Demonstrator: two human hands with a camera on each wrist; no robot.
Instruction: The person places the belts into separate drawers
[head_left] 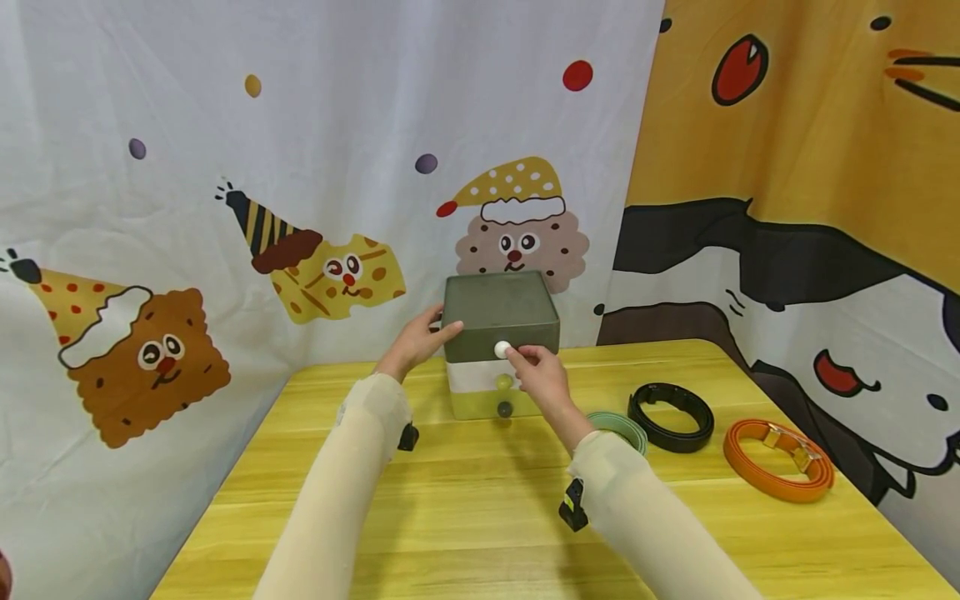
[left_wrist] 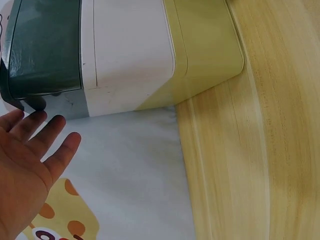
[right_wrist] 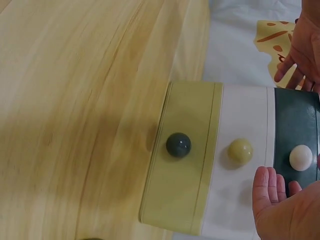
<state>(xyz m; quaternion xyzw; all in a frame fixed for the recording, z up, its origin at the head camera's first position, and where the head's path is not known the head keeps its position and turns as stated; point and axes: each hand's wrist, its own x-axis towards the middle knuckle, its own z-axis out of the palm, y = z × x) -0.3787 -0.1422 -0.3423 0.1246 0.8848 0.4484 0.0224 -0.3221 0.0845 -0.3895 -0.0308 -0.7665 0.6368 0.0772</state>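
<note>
Box (head_left: pixel 480 371) stands at 12 o'clock on the table (head_left: pixel 457 517), near its far edge: three tiers, dark green over white over yellow-green, their fronts lined up flush. Left hand (head_left: pixel 420 340) is at the box's 9 o'clock side, up by the green tier, its fingers spread and straight, fingertips at the box's side and thumb by the front corner. Right hand (head_left: pixel 543 379) comes in from 5 o'clock to the green front; its thumb tip is at the white knob (head_left: pixel 502 349), but whether the fingers pinch it I cannot tell. Below, at 6 o'clock from that knob, sit a yellow knob (right_wrist: pixel 240 151) and then a grey knob (right_wrist: pixel 178 145), both untouched.

Three coiled belts lie toward 4 o'clock from the box: mint belt (head_left: pixel 630 427), partly behind the right forearm, then black belt (head_left: pixel 671 442), then orange belt (head_left: pixel 776 485) with metal fittings. Behind the table hangs a cloth (head_left: pixel 337 100) printed with cartoon faces in party hats. Sleeves (head_left: pixel 322 500) are cream.
</note>
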